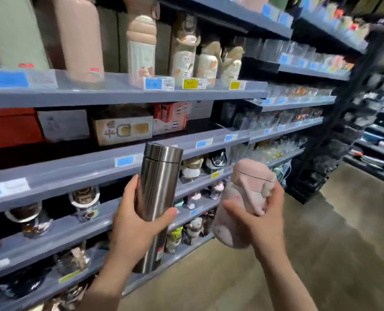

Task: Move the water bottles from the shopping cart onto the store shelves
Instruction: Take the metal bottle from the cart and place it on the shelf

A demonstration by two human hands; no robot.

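1. Your left hand grips a steel bottle round its lower half, fingers curled behind it and thumb across the front; the bottle stands nearly upright, tilted a little to the right at the top.
2. Your right hand holds a pink bottle from the right side, thumb across its body and fingers wrapped over the handle near the lid. This bottle leans left at the bottom, its cap toward the upper right.
3. The two bottles are side by side in the air, near each other but not touching, both in front of the grey shelves.
4. Just above your left hand, past the steel bottle's cap, a shelf carries cardboard boxes and blue price tags.
5. Higher still, well above both hands, tall pink and pale green flasks stand in a row beside printed bottles.
6. Behind and below your hands, lower shelves hold small glass cups and jars, blurred.
7. Under your right forearm lies bare brown floor.
8. The shopping cart is out of view.
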